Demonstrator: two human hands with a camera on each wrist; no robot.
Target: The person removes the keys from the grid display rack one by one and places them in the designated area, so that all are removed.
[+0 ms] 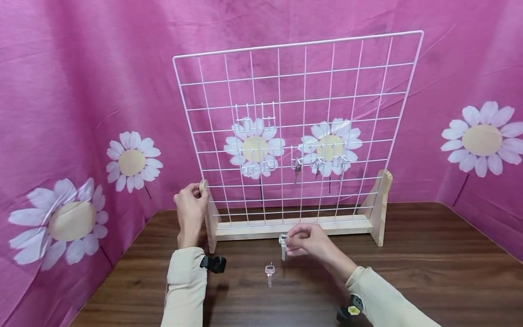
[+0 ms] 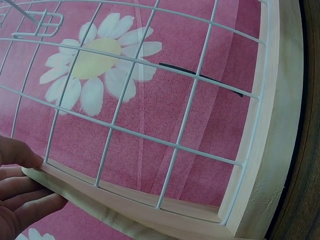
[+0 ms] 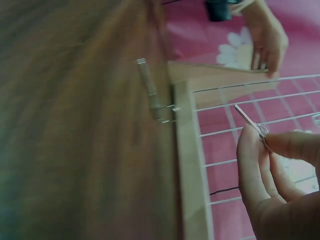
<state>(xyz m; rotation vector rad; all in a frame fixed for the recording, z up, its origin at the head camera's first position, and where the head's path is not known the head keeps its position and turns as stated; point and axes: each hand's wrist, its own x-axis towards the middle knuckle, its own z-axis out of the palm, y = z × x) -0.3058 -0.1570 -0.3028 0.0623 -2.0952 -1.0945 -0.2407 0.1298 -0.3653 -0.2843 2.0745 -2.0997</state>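
Between the thumb and fingers of my right hand (image 1: 308,240) is a silver key (image 1: 283,249), held just in front of the stand's base. The right wrist view shows that key (image 3: 248,119) edge-on, pinched at its head end. My left hand (image 1: 191,206) grips the top of the left wooden upright (image 1: 211,222); in the left wrist view, the thumb and fingers lie on either side of the wood (image 2: 90,202). Another key (image 1: 269,275) lies on the table. Three keys hang from a hook rack (image 1: 316,159) on the white wire grid (image 1: 305,86).
The grid leans back in its wooden stand (image 1: 294,225), with a second upright (image 1: 381,209) at right. Two more hook racks hang left of centre, an upper one (image 1: 255,120) and a lower one (image 1: 258,165). Behind the brown table (image 1: 441,272) hangs a pink flowered cloth (image 1: 122,68).
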